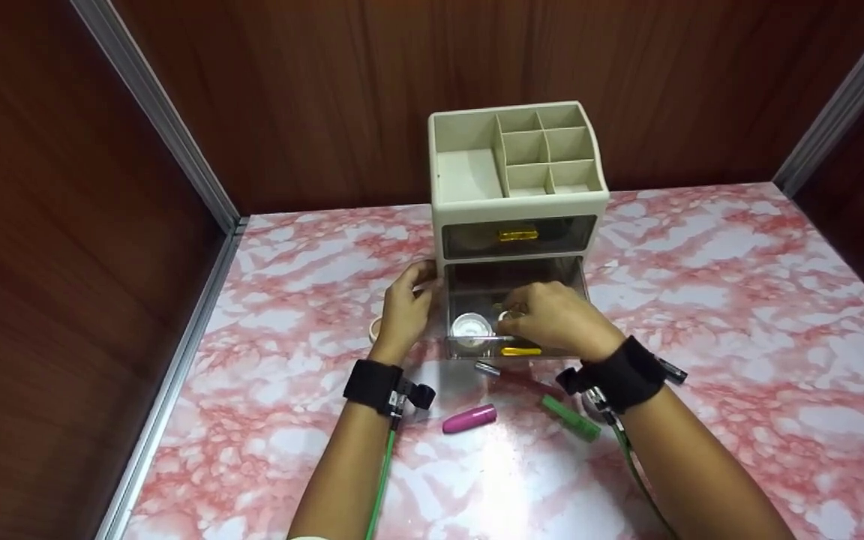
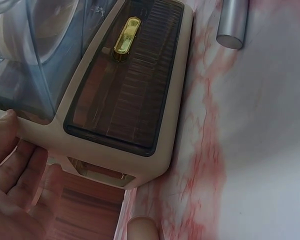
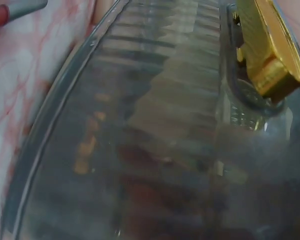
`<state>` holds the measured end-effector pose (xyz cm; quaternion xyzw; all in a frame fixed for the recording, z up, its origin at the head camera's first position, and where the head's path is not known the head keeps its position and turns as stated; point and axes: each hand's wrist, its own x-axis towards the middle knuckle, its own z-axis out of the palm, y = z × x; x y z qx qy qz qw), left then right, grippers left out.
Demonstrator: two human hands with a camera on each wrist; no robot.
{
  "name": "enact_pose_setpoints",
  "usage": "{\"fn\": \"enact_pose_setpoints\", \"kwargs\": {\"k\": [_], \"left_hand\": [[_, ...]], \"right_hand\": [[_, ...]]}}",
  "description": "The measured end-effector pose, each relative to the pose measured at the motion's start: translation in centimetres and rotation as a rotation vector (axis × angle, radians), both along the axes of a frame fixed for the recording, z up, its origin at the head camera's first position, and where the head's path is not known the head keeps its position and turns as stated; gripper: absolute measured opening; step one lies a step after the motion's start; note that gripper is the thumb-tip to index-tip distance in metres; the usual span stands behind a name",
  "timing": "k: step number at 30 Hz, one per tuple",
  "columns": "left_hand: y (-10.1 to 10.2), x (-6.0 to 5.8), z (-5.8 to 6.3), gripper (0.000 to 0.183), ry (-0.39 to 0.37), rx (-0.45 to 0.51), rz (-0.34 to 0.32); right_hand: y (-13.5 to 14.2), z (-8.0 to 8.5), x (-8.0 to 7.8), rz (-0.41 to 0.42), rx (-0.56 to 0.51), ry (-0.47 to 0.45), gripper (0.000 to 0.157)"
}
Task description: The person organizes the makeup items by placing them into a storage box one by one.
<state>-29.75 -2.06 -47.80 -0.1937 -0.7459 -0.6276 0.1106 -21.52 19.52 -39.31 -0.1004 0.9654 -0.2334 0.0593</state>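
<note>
A cream desktop organizer (image 1: 520, 202) stands with its clear middle drawer (image 1: 469, 285) pulled out. Inside it, near the front, lies a round white container (image 1: 471, 328). My right hand (image 1: 556, 319) reaches down into the drawer, fingers and thumb pinching a small round white container (image 1: 505, 318), mostly hidden behind them. In the right wrist view, the clear drawer front and its gold handle (image 3: 270, 55) conceal the fingers. My left hand (image 1: 407, 311) touches the organizer's left side with loosely bent fingers; the left wrist view shows its fingertips against the cream side wall (image 2: 45, 137).
On the marbled table before the drawer lie a pink tube (image 1: 469, 418), a green tube (image 1: 571, 418) and a dark red tube with a silver end (image 1: 487, 368). A round beige item (image 1: 374, 330) sits partly behind my left hand. Brown panels (image 1: 327, 97) enclose the table.
</note>
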Motion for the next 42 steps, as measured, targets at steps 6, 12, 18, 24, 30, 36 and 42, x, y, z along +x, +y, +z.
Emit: {"fn": "enact_pose_setpoints", "kwargs": {"k": [6, 12, 18, 24, 30, 36, 42], "left_hand": [[0.0, -0.1, 0.1, 0.022, 0.000, -0.021, -0.005], [-0.1, -0.2, 0.1, 0.020, 0.016, -0.049, 0.009], [0.0, -0.1, 0.2, 0.020, 0.014, -0.050, 0.017], [0.1, -0.1, 0.3, 0.021, 0.008, -0.015, -0.008], [0.0, 0.0, 0.1, 0.023, 0.006, 0.025, -0.023], [-0.1, 0.7, 1.1, 0.024, -0.014, 0.000, -0.025], [-0.1, 0.0, 0.0, 0.023, 0.001, 0.010, -0.013]], "right_hand": [[0.2, 0.0, -0.3, 0.000, 0.003, -0.035, 0.038], [0.1, -0.1, -0.5, -0.019, 0.013, -0.083, 0.032], [0.1, -0.1, -0.6, -0.005, 0.020, -0.080, 0.032], [0.3, -0.2, -0.6, 0.013, 0.013, -0.060, 0.027], [0.3, -0.3, -0.5, 0.022, -0.005, -0.060, 0.025], [0.2, -0.4, -0.5, 0.031, -0.015, -0.050, 0.030], [0.1, -0.4, -0.4, 0.022, -0.022, -0.028, 0.032]]}}
